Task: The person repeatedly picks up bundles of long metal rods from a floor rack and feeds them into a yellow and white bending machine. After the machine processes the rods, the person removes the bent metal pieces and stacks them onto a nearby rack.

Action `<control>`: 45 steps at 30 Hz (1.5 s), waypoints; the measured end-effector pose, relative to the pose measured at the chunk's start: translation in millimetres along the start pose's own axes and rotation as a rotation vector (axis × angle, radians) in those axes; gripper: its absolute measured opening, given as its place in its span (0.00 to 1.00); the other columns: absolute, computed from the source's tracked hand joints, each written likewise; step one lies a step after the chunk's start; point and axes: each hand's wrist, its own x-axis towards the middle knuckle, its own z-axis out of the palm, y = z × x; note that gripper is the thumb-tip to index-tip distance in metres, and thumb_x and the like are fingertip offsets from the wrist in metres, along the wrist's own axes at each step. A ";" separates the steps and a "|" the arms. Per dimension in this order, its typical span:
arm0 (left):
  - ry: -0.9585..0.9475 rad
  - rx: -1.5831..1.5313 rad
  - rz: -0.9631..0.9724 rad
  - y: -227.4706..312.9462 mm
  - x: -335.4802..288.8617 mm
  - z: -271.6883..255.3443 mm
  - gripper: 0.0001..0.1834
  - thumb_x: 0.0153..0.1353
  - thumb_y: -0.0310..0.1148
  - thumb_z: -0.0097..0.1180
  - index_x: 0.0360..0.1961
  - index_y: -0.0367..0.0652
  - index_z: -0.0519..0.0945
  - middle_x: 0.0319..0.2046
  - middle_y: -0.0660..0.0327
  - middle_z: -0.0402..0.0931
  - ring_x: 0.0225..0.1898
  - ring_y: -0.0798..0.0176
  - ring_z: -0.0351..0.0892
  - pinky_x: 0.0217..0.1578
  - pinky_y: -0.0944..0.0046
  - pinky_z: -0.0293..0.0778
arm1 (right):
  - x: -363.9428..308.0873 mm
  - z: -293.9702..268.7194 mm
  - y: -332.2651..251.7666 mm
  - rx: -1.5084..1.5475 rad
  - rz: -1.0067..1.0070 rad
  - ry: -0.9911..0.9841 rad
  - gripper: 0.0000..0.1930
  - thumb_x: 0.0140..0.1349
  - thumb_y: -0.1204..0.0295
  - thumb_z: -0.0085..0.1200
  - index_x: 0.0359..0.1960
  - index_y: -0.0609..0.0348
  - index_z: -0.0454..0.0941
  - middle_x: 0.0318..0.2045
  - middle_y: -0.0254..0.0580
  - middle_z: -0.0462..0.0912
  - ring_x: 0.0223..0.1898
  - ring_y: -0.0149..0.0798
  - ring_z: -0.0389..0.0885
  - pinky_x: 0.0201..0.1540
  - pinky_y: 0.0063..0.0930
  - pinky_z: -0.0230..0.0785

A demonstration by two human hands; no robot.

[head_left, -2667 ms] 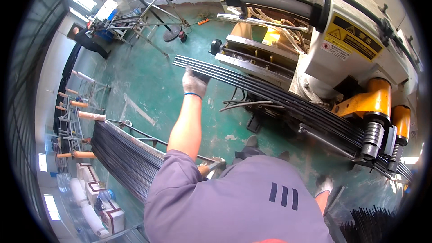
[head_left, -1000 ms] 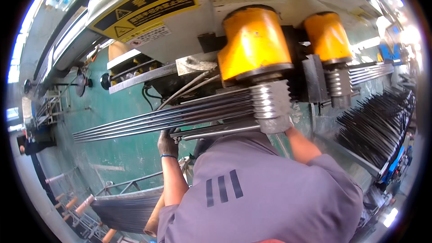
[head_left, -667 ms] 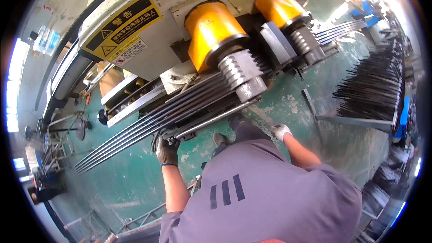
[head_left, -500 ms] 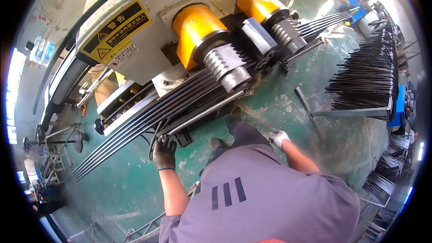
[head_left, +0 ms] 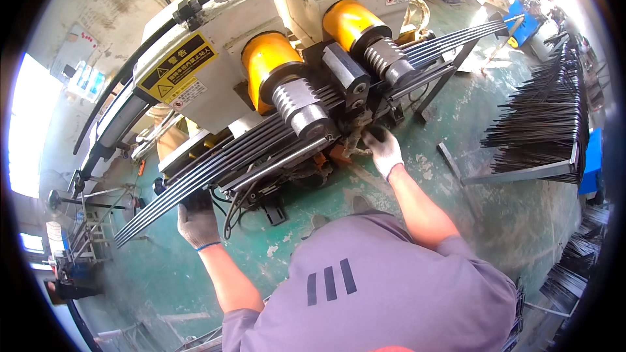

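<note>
Several long dark metal rods (head_left: 171, 201) lie side by side across the bending machine (head_left: 218, 68). My left hand (head_left: 197, 221), in a grey glove with dark fingers, reaches up to the near edge of the rods toward their left end. Its fingertips are hidden at the rods, so its grip is unclear. My right hand (head_left: 386, 151), gloved in white with dark fingertips, is by the low middle of the machine, next to a pale hose or cable (head_left: 354, 145). Its fingers look bent, but what they touch is unclear. Above the rods stand two orange cylinders (head_left: 270, 58) with ridged metal heads (head_left: 300, 105).
A stack of many dark bent rods (head_left: 538, 117) rests on a metal frame (head_left: 518, 173) at the right. Loose black cables (head_left: 228, 216) hang under the machine near my left hand. Wheeled racks (head_left: 91, 221) stand at the left. The floor (head_left: 156, 280) is worn green.
My left hand has moved left, from the end of the threaded bar to the rods. My right hand has risen from beside my leg to the machine's underside. My view has shifted.
</note>
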 end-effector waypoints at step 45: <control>-0.338 1.483 0.772 -49.2 34.6 541.4 0.22 0.73 0.41 0.59 0.55 0.32 0.84 0.42 0.54 0.88 0.42 0.63 0.88 0.47 0.61 0.83 | 151.9 16.0 -24.7 0.451 -0.275 0.053 0.20 0.72 0.65 0.65 0.60 0.64 0.84 0.58 0.44 0.86 0.57 0.38 0.83 0.60 0.35 0.75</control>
